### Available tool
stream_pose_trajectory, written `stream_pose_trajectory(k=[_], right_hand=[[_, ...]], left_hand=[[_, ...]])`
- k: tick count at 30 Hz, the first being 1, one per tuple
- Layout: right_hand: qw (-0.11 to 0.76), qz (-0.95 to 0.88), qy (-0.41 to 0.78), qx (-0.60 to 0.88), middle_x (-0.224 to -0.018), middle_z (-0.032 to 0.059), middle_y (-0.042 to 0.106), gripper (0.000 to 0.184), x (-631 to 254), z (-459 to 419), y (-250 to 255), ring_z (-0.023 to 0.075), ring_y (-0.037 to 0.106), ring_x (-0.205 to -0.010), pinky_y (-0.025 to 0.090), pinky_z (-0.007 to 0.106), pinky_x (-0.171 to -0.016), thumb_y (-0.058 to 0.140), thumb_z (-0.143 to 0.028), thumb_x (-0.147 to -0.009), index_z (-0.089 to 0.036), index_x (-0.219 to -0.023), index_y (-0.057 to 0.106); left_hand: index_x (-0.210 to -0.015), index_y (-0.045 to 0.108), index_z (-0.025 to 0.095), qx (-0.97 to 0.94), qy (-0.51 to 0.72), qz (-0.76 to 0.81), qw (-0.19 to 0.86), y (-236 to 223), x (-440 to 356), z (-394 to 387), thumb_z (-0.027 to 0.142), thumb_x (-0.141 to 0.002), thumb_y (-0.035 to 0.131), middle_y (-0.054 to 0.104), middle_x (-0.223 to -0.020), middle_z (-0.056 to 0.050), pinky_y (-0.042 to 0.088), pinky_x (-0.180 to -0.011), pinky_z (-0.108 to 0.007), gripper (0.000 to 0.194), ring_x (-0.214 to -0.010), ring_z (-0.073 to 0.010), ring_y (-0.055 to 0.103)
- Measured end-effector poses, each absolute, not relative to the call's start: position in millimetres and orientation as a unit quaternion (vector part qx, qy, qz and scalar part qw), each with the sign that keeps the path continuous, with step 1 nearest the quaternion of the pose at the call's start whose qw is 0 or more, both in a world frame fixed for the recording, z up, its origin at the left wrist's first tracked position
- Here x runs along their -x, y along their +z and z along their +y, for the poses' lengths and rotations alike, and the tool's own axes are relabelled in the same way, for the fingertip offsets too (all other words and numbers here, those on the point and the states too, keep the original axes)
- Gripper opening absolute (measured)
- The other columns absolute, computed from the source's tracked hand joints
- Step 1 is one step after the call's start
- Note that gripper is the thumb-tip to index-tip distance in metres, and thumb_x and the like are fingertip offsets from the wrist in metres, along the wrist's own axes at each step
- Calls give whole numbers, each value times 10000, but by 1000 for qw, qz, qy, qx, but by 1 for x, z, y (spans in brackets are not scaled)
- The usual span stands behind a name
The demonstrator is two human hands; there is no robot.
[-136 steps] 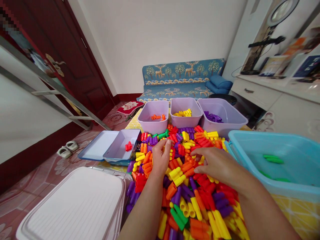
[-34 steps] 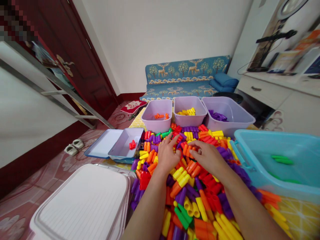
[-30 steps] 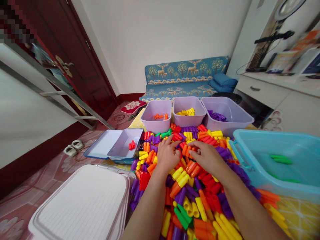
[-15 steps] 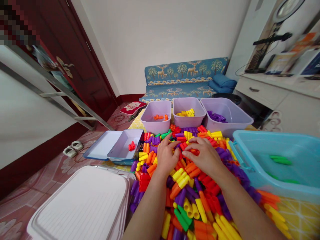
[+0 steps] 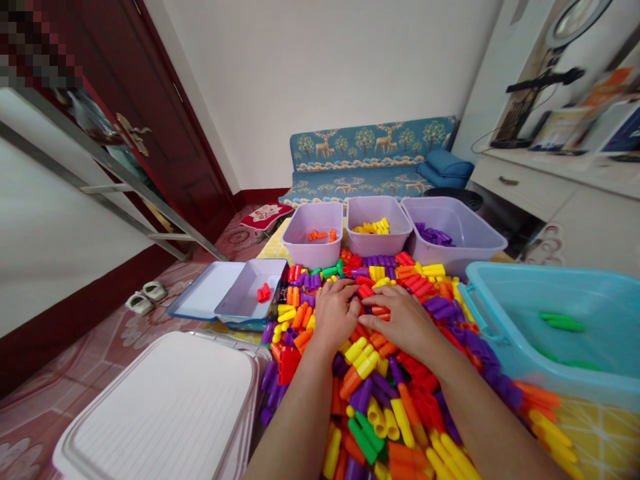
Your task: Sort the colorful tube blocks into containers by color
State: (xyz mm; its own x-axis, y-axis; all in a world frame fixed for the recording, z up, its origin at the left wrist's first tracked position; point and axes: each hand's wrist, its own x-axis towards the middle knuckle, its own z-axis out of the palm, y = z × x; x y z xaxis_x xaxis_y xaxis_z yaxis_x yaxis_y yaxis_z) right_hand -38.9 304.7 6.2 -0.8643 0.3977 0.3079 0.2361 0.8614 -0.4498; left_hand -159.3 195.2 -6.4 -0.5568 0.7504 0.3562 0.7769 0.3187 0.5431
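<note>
Fingers (image 5: pixel 371 320) of the right hand (image 5: pixel 404 327) and the left hand (image 5: pixel 334 315) curve loosely over a heap of plastic tube blocks (image 5: pixel 367 365), though whether either hand is grasping a piece is hard to tell. The heap spreads between three lilac tubs (image 5: pixel 313 245) and a pale blue tub (image 5: pixel 575 379). The blocks look light, stiff and smooth, probably best pinched across the barrel.

No legible text, label, brand or number found on any object. The glossy multicoloured printed booklets (image 5: pixel 595 127) on the white wooden cabinet (image 5: pixel 520 181), far ahead of the right hand (image 5: pixel 405 327), show only blurred, unreadable print.
</note>
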Motion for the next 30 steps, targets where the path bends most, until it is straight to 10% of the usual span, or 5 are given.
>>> stream_pose_trajectory(k=[9, 16, 30], right_hand=[[228, -917, 261, 200, -1399, 93, 491, 309, 40, 308, 0, 320, 505, -1241, 384, 493, -1048, 699, -504, -727, -261, -906, 764], [216, -920, 282, 163, -1267, 65, 628, 318, 39, 308, 9, 277, 550, -1172, 376, 489, -1038, 629, -508, -790, -262, -962, 737], [278, -882, 336, 180, -1129, 81, 674, 239, 42, 317, -2, 238, 603, -1090, 432, 422, -1004, 615, -293, -815, -223, -1022, 712]], left_hand=[[-1004, 735, 280, 469, -338, -816, 19, -6, 158, 195, 198, -823, 518, 638, -1263, 6, 401, -971, -408, 294, -1096, -236, 545], [-1008, 735, 300, 485, -335, -808, 9, -4, 157, 193, 193, -829, 510, 652, -1250, 31, 407, -957, -433, 307, -1082, -248, 546], [-1350, 497, 166, 265, -706, -656, 20, -15, 165, 196, 230, -867, 504, 617, -1210, -106, 503, -938, -335, 487, -1046, -191, 628]])
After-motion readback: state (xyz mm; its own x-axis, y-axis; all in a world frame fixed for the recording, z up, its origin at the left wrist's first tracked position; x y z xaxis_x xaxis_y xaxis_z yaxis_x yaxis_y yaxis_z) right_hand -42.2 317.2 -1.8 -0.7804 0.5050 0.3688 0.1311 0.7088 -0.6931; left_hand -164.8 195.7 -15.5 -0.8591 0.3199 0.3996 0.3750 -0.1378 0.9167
